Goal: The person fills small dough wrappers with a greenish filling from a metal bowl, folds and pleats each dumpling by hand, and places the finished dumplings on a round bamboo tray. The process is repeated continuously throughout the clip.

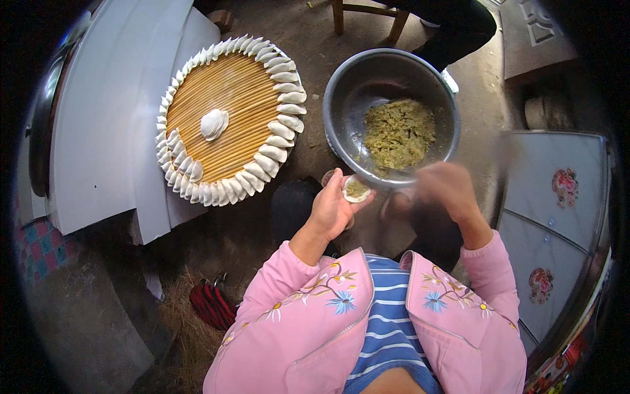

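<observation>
My left hand [329, 209] holds a round dough wrapper [356, 191] on its fingers, with a dab of greenish filling on it. My right hand [447, 189] is blurred by motion at the near right rim of a metal bowl [339, 143]. From its closed fingers a thin utensil reaches over the rim to the filling; its kind is unclear. Chopped greenish-yellow filling [401, 130] lies in the bowl. To the left, a round tray of thin stalks [246, 88] carries dumplings [266, 165] around its edge and a small stack of wrappers [214, 124] near its middle.
A pale board-like surface [113, 118] stands at the left beside the tray. Beyond the bowl are a wooden stool [371, 10] and another person's dark-clothed leg [455, 29]. A low cabinet with flower prints [551, 207] is at the right. Straw [187, 320] lies on the floor, lower left.
</observation>
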The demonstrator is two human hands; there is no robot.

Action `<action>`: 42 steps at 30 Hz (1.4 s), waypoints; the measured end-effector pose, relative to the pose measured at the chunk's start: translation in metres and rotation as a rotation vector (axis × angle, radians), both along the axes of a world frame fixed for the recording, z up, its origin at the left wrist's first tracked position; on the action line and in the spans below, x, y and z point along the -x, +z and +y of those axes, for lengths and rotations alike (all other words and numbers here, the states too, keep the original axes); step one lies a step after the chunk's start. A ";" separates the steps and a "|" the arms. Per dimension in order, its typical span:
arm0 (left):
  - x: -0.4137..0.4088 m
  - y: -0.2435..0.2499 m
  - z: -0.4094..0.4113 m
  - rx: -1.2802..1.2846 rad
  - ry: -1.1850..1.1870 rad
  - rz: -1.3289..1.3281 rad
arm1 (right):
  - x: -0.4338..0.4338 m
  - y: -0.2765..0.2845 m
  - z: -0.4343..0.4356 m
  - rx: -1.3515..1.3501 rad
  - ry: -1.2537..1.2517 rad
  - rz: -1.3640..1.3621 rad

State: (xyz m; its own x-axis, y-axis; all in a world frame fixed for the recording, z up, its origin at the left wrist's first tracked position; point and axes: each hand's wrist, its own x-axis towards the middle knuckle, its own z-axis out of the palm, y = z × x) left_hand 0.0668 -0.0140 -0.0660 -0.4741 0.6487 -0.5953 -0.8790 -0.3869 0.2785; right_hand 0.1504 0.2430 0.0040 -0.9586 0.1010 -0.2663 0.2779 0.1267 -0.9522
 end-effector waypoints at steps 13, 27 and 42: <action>-0.003 0.029 -0.010 -0.076 0.020 -0.062 | -0.019 0.020 -0.050 -0.339 0.203 0.494; 0.012 0.079 -0.008 -0.223 -0.097 0.044 | -0.019 0.063 -0.041 -0.242 0.215 0.568; 0.010 0.115 0.002 -0.234 -0.134 0.067 | -0.016 0.068 -0.023 0.406 -0.133 0.134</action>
